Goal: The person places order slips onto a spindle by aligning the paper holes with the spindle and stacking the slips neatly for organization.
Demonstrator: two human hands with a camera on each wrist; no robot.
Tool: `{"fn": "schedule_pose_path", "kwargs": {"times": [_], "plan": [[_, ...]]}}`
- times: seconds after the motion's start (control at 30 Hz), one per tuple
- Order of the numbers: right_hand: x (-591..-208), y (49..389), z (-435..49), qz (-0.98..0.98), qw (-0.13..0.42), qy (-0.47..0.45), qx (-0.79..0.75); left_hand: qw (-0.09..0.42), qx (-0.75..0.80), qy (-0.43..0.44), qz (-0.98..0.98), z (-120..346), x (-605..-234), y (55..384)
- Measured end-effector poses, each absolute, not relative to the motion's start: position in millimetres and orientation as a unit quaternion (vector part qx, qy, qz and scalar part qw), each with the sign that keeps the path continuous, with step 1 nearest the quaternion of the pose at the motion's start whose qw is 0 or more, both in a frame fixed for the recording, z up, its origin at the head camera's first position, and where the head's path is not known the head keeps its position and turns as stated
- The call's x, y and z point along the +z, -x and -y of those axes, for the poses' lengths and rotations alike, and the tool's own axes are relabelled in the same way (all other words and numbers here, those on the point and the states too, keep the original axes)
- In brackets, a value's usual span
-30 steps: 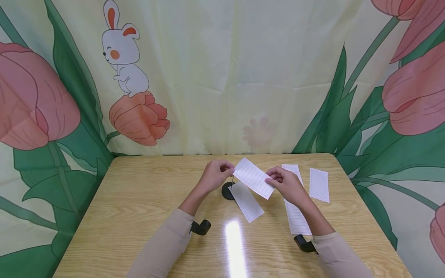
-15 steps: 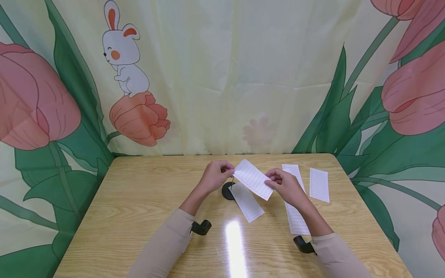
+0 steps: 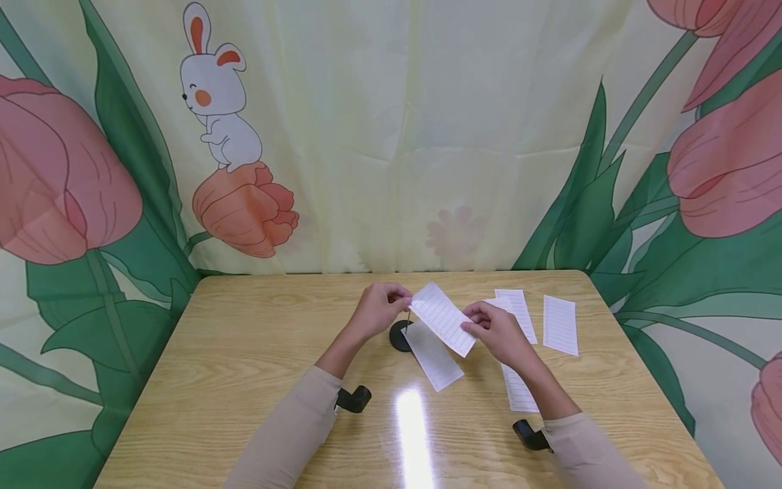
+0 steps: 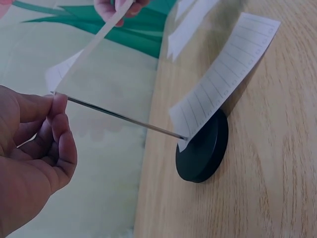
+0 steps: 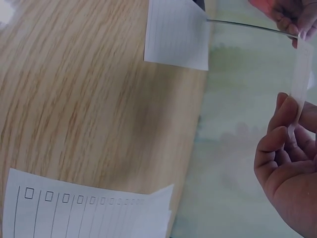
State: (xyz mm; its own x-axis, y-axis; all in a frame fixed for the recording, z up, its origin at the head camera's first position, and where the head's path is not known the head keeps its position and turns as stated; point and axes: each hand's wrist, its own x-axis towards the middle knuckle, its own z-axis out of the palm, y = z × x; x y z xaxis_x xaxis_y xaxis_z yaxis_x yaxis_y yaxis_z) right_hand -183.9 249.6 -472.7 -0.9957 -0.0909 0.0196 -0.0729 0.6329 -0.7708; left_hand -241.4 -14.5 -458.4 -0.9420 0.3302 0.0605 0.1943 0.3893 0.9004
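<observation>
In the head view, a white, ruled, rectangular paper slip (image 3: 442, 318) is hanging above the pale wood-grain bench (image 3: 275, 421), about midway between its side edges and nearer the far edge; the left grip (image 3: 380, 309) is pinching its upper left corner and the right grip (image 3: 497, 331) its opposite end. It is looking flat and light, so it should be weighing almost nothing, bending readily and tearing easily; holding it by opposite ends, clear of the middle, seems best. Below, a second white paper slip (image 3: 432, 355) is leaning out from a round black base (image 3: 400, 337), while another loose white slip (image 3: 559, 324) is lying towards the bench's far right corner. In the left wrist view, the left fingertips are pinching the slip at the upper end of a thin metal spike (image 4: 124, 117); whether the point is piercing it, I cannot tell. The held slip is showing nearly edge-on, the lower one curving softly, suggesting little stiffness. In the right wrist view, the right grip is clasping its end between thumb and fingers, the sheet appearing thin and faintly translucent.
</observation>
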Motion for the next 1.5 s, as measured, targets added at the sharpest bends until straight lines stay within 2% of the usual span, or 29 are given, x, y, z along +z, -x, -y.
{"fn": "schedule_pose_path", "kwargs": {"times": [0.33, 0.5, 0.77, 1.03, 1.5], "plan": [[-480.2, 179.7, -245.0, -0.907, 0.006, 0.051, -0.418, 0.088, 0.524, -0.160, -0.832, 17.1, -468.4, 244.2], [-483.4, 177.5, -243.3, -0.907, 0.021, 0.048, -0.418, 0.095, 0.516, -0.160, -0.836, 18.1, -473.1, 246.9], [-492.8, 173.5, -239.7, -0.911, 0.045, 0.055, -0.406, 0.089, 0.503, -0.159, -0.845, 18.7, -483.9, 251.0], [-504.2, 172.1, -237.0, -0.919, 0.045, 0.063, -0.387, 0.075, 0.507, -0.155, -0.845, 15.3, -499.8, 253.3], [-522.6, 168.3, -230.1, -0.929, 0.066, 0.059, -0.360, 0.081, 0.502, -0.134, -0.851, 16.0, -524.4, 249.2]]}}
